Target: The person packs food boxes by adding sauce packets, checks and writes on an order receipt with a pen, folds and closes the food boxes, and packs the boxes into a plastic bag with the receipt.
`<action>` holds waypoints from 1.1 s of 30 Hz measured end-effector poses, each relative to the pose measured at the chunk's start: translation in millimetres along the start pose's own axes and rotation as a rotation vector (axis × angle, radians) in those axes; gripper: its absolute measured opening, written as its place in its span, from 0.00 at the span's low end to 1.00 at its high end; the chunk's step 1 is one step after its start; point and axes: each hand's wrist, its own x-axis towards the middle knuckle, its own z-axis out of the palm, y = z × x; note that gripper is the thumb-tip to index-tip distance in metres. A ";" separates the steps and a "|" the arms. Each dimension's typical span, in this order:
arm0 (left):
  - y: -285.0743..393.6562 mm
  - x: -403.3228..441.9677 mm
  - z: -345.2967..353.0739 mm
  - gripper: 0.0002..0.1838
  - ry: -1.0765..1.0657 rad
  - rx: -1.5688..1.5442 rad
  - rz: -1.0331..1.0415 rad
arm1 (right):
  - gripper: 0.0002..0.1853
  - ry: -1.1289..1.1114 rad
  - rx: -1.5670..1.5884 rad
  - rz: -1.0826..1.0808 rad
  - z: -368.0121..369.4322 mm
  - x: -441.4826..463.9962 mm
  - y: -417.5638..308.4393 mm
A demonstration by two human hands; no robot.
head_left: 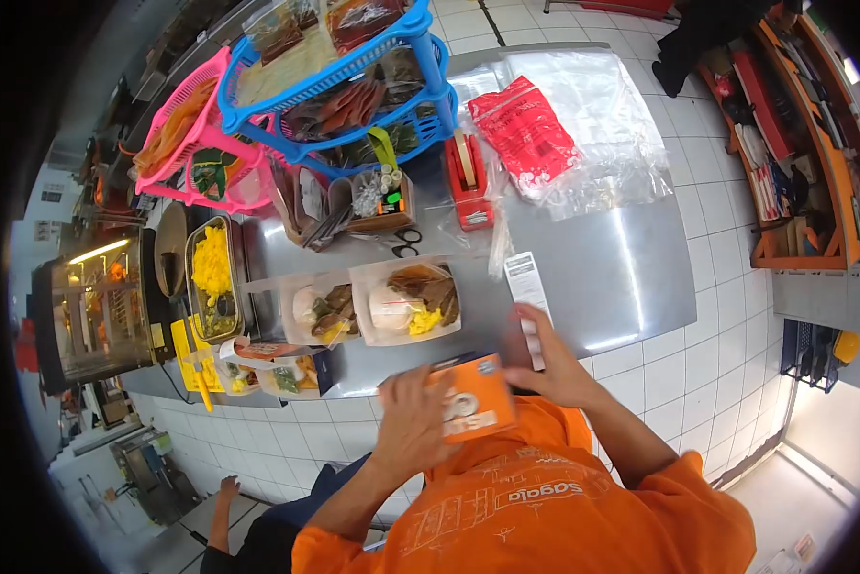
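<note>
An orange cardboard box (492,407) with white lettering and dark blue edges is held low in front of my orange shirt. My left hand (415,416) is wrapped over the box's left side. At its right end is my right hand (554,368), with fingers pointing up and smeared by motion. Those fingertips are close to a printed paper slip (525,277) lying on the steel table; whether they touch it or the box, I cannot tell. Beyond the box stand two open meal boxes, one (406,330) and another (301,311) with white rice, yellow food and dark leaf-like pieces.
On the steel table (631,258) are a red tape dispenser (470,182), scissors (407,242), plastic bags (602,124) and a red packet (523,132). Blue (344,105) and pink racks (195,143) stand behind. At left is a tray of yellow food (212,268). Another person's hand (227,488) shows lower left.
</note>
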 end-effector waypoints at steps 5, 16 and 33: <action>61.6 104.7 -21.4 0.51 0.124 -0.023 0.241 | 0.44 0.232 0.182 0.030 -98.4 -28.5 10.6; -77.0 99.6 -78.2 0.23 0.206 0.290 -0.196 | 0.20 1.154 -0.809 -0.281 -147.0 2.7 58.8; -53.7 38.5 -5.1 0.22 0.183 -0.076 -0.011 | 0.27 0.786 -0.309 -0.278 39.7 32.3 63.0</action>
